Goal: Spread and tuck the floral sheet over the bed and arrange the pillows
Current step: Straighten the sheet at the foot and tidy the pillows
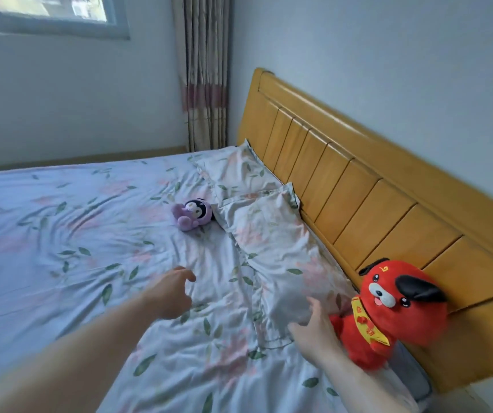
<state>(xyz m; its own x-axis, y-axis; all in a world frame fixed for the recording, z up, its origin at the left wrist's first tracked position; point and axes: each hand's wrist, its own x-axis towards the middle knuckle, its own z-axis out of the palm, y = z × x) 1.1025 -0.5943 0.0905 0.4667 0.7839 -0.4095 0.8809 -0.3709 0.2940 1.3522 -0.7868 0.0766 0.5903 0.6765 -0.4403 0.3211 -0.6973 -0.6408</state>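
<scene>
Pillows lie by the headboard on the floral sheet. The near pillow is gripped at its corner by the right hand. The left hand is held loose, holding nothing. The pillow looks soft and light, best held by its corners.

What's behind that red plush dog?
The wooden headboard stands right behind the red dog, which leans on it. The dog's body covers that part of the headboard and the bed corner beneath it.
</scene>
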